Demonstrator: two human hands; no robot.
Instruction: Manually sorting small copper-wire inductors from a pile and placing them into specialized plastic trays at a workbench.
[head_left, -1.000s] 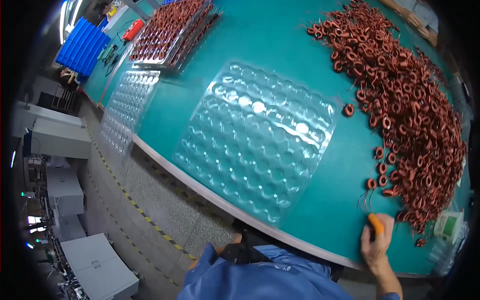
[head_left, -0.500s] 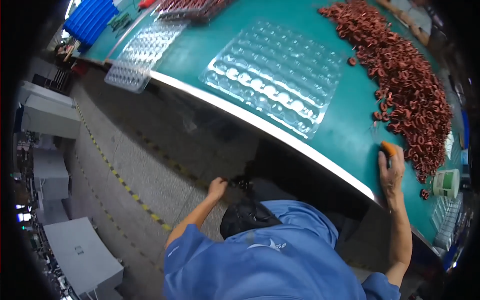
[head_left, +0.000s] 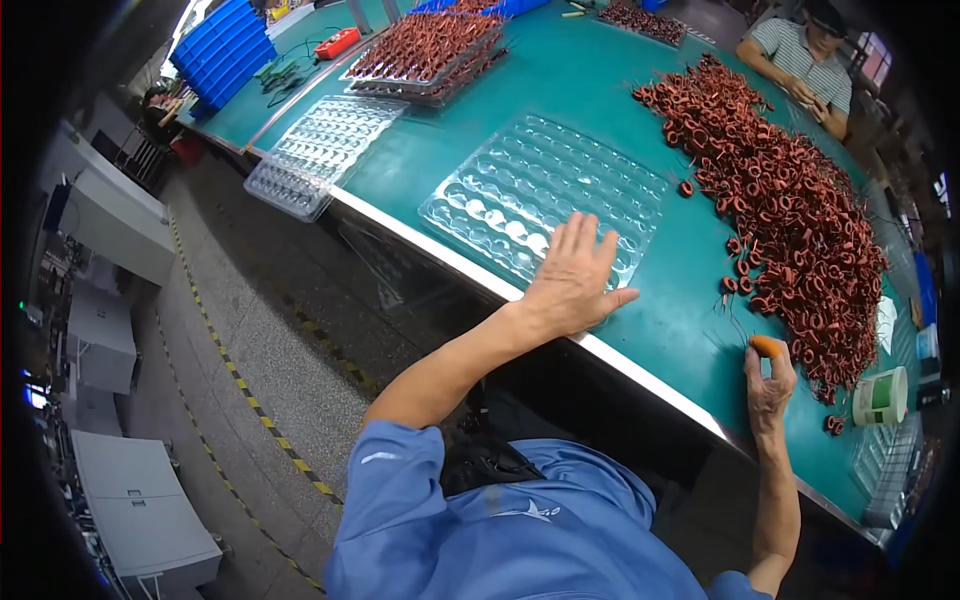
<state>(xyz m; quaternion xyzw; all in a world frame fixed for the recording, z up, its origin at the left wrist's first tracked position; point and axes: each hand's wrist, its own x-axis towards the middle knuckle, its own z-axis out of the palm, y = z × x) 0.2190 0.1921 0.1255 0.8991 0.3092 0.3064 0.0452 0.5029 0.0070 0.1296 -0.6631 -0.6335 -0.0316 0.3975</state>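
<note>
A clear plastic tray (head_left: 540, 165) with rows of round pockets lies on the green table in front of me. My left hand (head_left: 575, 275) is over its near right corner, palm down with fingers spread and nothing in it. On the right, my right hand (head_left: 770, 385) rests at the table with its fingers curled in. An orange finger cover (head_left: 766, 346) is on its index finger. Thin wires show by its fingertips, but what the fingers hold is too small to make out. Just beyond lies a large heap of red ring-shaped coils (head_left: 790, 215) with wire leads.
A second clear tray (head_left: 325, 140) overhangs the table edge at left. Behind it stand stacked trays full of red coils (head_left: 425, 50), a red box (head_left: 337, 43) and blue bins (head_left: 222, 50). At right is a white-green tub (head_left: 880, 397). A co-worker (head_left: 805, 60) sits across the table.
My left hand has come up from beside my body onto the near right corner of the clear tray, spreading its fingers. The view has shifted, showing more of the far table. My right hand stays curled.
</note>
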